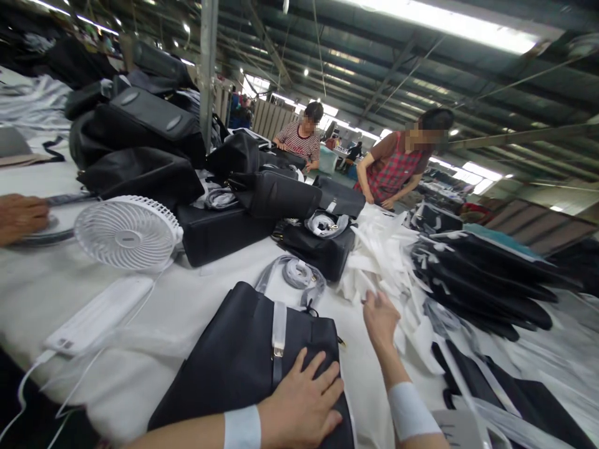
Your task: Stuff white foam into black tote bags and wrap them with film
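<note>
A black handbag (224, 349) lies flat before me, with a wrapped strap and a metal buckle (278, 348) on its front. My left hand (304, 399) rests on the bag with fingers spread, right of the buckle. Farther right, my right hand (381, 318) is closed at the near edge of a heap of white strips (379, 249), its fingertips pinched on a white strip. Just beyond the bag's top edge sits a coiled strap in clear plastic (299, 273). Both wrists carry pale bands.
At left stand a white fan (128, 234) and a white power strip (100, 315) with cables. Black bags (140, 118) are piled behind. Stacked black pieces (477, 274) lie at right. Two people work across the table; another person's hand (21, 218) shows at far left.
</note>
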`<state>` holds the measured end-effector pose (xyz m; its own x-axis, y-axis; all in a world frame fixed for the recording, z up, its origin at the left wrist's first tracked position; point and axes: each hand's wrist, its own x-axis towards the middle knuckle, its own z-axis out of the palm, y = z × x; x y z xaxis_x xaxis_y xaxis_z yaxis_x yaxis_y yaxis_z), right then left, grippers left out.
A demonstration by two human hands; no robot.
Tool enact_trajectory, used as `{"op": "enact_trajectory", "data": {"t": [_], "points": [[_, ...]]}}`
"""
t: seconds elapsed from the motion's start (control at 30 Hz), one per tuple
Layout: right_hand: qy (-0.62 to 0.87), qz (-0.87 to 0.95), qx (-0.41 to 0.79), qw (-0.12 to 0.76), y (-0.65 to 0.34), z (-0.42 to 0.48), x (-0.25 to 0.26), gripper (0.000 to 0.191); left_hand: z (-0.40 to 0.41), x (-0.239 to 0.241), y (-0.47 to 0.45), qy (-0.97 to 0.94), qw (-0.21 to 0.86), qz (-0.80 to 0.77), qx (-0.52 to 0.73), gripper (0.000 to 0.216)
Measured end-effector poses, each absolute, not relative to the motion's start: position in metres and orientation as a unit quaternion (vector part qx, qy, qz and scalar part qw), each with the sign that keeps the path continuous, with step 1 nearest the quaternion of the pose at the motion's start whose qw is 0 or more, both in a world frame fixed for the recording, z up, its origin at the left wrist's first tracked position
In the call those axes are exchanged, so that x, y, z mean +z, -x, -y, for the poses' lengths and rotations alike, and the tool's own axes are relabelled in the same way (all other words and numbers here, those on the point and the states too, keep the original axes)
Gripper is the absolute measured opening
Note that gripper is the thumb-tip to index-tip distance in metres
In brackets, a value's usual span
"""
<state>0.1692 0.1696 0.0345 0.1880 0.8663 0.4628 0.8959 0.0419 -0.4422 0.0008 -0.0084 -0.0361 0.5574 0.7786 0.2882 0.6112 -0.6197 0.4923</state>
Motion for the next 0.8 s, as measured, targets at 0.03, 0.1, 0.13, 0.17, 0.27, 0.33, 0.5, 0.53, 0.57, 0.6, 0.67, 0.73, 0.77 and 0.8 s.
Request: {"op": "enact_trajectory", "data": {"t": [0.03,0.1,0.13,0.17,0.27,0.33,0.5,0.53,0.57,0.6,0.67,0.73,0.77,0.8], "points": [[0.698,0.616,-0.020,0.365,-0.173,-0.162,0.040,0.040,0.009,-0.036,-0.001,-0.865,0.171,-0.401,0.247,0.060],[0.685,0.557,0.043,0.468,-0.182,-0.137,0.048,0.038,0.009,-0.036,-0.001,-0.864,0.170,-0.402,0.251,0.059],[0.660,0.518,0.109,0.533,-0.185,-0.121,0.049,0.036,0.010,-0.037,-0.001,-0.864,0.168,-0.402,0.252,0.059],[0.625,0.474,0.190,0.591,-0.188,-0.104,0.049,0.036,0.010,-0.037,-0.002,-0.864,0.166,-0.404,0.253,0.058],[0.538,0.383,0.384,0.646,-0.190,-0.053,0.041,0.032,0.012,-0.039,-0.003,-0.864,0.157,-0.406,0.253,0.057],[0.539,0.386,0.418,0.621,-0.188,-0.027,0.032,0.030,0.012,-0.038,-0.003,-0.865,0.154,-0.405,0.253,0.056],[0.567,0.453,0.389,0.568,-0.178,0.012,0.011,0.029,0.007,-0.031,0.006,-0.866,0.207,-0.381,0.252,0.060],[0.571,0.460,0.393,0.555,-0.176,0.016,0.007,0.030,0.005,-0.030,0.008,-0.858,0.238,-0.375,0.259,0.063],[0.577,0.468,0.394,0.541,-0.175,0.020,0.002,0.031,0.002,-0.028,0.011,-0.841,0.278,-0.373,0.276,0.064],[0.586,0.481,0.389,0.523,-0.173,0.022,-0.003,0.034,0.000,-0.027,0.013,-0.812,0.331,-0.373,0.302,0.063],[0.612,0.525,0.356,0.472,-0.171,0.024,-0.012,0.041,-0.007,-0.027,0.016,-0.705,0.472,-0.369,0.380,0.060],[0.639,0.578,0.305,0.406,-0.172,0.022,-0.021,0.047,-0.015,-0.028,0.016,-0.564,0.592,-0.351,0.455,0.056],[0.647,0.603,0.281,0.374,-0.173,0.019,-0.023,0.050,-0.019,-0.029,0.016,-0.520,0.613,-0.354,0.477,0.053],[0.648,0.628,0.262,0.342,-0.174,0.015,-0.024,0.051,-0.024,-0.029,0.017,-0.485,0.623,-0.360,0.496,0.049]]}}
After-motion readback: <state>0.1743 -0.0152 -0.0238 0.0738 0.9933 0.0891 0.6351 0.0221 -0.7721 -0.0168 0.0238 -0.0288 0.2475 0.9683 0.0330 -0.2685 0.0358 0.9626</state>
